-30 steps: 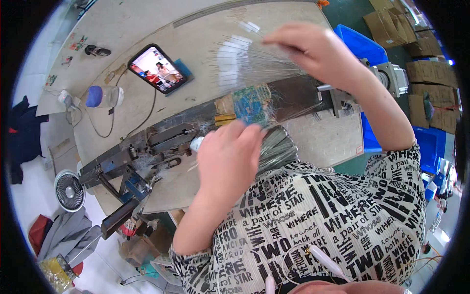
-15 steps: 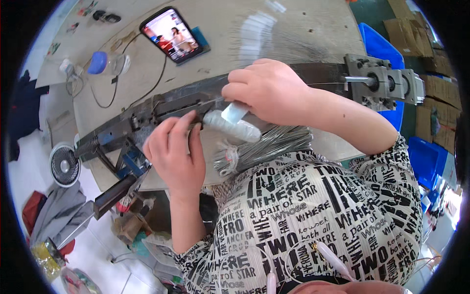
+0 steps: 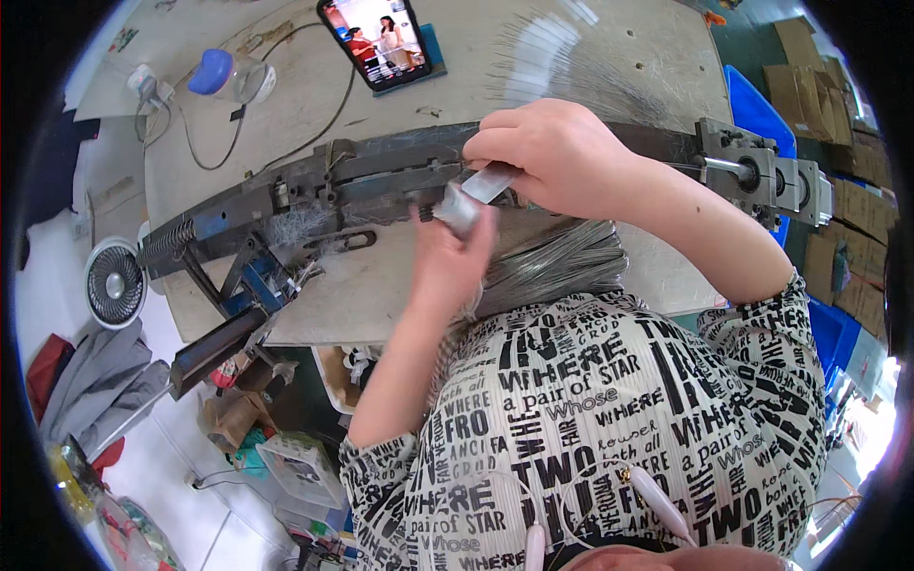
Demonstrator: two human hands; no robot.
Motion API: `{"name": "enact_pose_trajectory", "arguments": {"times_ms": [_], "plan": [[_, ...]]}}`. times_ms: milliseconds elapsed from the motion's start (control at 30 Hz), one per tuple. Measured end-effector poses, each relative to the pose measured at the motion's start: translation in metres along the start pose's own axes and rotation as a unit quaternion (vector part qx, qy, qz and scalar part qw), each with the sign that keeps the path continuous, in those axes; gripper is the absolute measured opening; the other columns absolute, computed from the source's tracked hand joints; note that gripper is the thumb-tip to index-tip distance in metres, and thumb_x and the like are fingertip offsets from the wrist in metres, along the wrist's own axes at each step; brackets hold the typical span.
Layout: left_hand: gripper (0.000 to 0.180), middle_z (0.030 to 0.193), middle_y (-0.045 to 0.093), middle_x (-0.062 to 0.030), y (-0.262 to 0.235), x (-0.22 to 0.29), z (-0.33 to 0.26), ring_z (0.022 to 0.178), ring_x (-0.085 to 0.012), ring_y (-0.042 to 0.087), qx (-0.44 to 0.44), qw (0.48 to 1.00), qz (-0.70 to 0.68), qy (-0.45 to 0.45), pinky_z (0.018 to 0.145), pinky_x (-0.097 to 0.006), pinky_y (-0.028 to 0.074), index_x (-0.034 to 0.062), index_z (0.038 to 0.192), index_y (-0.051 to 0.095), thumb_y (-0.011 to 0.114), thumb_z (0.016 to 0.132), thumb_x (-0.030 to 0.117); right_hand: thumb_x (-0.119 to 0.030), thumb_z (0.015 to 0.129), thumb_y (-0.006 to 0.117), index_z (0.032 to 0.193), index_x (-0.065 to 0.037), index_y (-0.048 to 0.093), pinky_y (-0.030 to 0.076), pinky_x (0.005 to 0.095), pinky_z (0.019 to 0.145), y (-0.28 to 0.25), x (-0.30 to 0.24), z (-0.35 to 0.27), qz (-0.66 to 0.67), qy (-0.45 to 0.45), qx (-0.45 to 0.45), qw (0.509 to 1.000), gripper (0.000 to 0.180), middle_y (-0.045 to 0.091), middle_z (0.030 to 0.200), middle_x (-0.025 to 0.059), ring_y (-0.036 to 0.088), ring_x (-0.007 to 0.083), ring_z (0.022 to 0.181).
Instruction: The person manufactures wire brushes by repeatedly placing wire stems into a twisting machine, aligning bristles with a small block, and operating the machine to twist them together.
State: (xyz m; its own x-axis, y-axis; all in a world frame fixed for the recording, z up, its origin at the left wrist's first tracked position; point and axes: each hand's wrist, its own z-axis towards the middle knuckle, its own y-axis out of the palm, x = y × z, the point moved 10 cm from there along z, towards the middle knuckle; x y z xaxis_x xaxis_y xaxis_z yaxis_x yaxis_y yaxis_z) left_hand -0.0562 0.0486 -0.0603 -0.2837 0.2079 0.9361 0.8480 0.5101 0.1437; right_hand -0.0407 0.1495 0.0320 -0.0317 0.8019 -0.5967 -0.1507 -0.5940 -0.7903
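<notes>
The left hand point(image 3: 447, 262) curls around a whitish rounded roll point(image 3: 458, 209) (motion-blurred); the right hand point(image 3: 566, 157) pinches a shiny translucent strip point(image 3: 490, 182). Beside them lies a bundle of thin silvery wires point(image 3: 562, 262).

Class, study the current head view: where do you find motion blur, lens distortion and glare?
Head view: motion smears the bare left hand and the small whitish object in its grasp, while the bare right hand looks sharper; head view again: the long dark metal rail bows under the fisheye lens, and white glare washes out part of the right rim.
</notes>
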Motion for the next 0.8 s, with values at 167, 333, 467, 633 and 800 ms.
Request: {"name": "enact_pose_trajectory", "arguments": {"times_ms": [167, 333, 467, 633, 800], "plan": [[0.035, 0.103, 0.062, -0.0169, -0.047, -0.012, -0.014, 0.096, -0.0345, 0.057, 0.083, 0.962, 0.259, 0.033, 0.087, -0.041, 0.044, 0.0020, 0.112, 0.060, 0.066, 0.087, 0.025, -0.011, 0.076, 0.065, 0.093, -0.009, 0.062, 0.049, 0.0415, 0.074, -0.004, -0.026, -0.001, -0.058, -0.068, 0.050, 0.995, 0.017, 0.061, 0.092, 0.0067, 0.062, 0.0297, 0.088], [0.034, 0.085, 0.062, -0.0019, -0.142, -0.030, -0.073, 0.084, -0.0148, 0.058, 0.221, 0.960, 0.120, -0.120, 0.081, -0.029, 0.043, 0.0030, 0.103, 0.064, 0.064, 0.091, 0.036, -0.004, 0.074, 0.067, 0.107, -0.007, 0.061, 0.048, 0.0391, 0.086, -0.013, -0.030, -0.052, -0.057, -0.080, 0.030, 0.995, 0.034, 0.060, 0.107, 0.0113, 0.059, 0.0320, 0.100], [0.030, 0.084, 0.061, 0.0012, -0.222, -0.057, -0.131, 0.081, -0.0114, 0.056, 0.392, 0.909, -0.116, -0.080, 0.078, -0.030, 0.041, 0.0067, 0.103, 0.065, 0.062, 0.093, 0.035, -0.003, 0.077, 0.064, 0.124, -0.006, 0.054, 0.045, 0.0408, 0.092, 0.027, 0.010, -0.068, 0.011, 0.019, -0.109, 0.994, 0.047, 0.054, 0.120, 0.0140, 0.055, 0.0339, 0.110], [0.028, 0.083, 0.060, 0.0029, -0.218, -0.062, -0.126, 0.079, -0.0085, 0.055, 0.401, 0.901, -0.162, -0.035, 0.072, -0.025, 0.040, 0.0076, 0.104, 0.062, 0.062, 0.093, 0.033, -0.005, 0.082, 0.059, 0.123, -0.006, 0.051, 0.046, 0.0415, 0.089, 0.030, 0.049, -0.051, -0.043, 0.108, -0.021, 0.993, 0.041, 0.052, 0.120, 0.0146, 0.055, 0.0346, 0.106], [0.024, 0.084, 0.060, 0.0018, -0.203, -0.057, -0.127, 0.080, -0.0092, 0.055, 0.422, 0.891, -0.162, -0.052, 0.069, -0.025, 0.039, 0.0079, 0.104, 0.061, 0.062, 0.093, 0.030, -0.004, 0.080, 0.060, 0.094, -0.002, 0.054, 0.047, 0.0432, 0.077, 0.031, 0.048, -0.063, 0.023, 0.098, -0.045, 0.994, 0.015, 0.056, 0.099, 0.0132, 0.058, 0.0357, 0.092]]}}
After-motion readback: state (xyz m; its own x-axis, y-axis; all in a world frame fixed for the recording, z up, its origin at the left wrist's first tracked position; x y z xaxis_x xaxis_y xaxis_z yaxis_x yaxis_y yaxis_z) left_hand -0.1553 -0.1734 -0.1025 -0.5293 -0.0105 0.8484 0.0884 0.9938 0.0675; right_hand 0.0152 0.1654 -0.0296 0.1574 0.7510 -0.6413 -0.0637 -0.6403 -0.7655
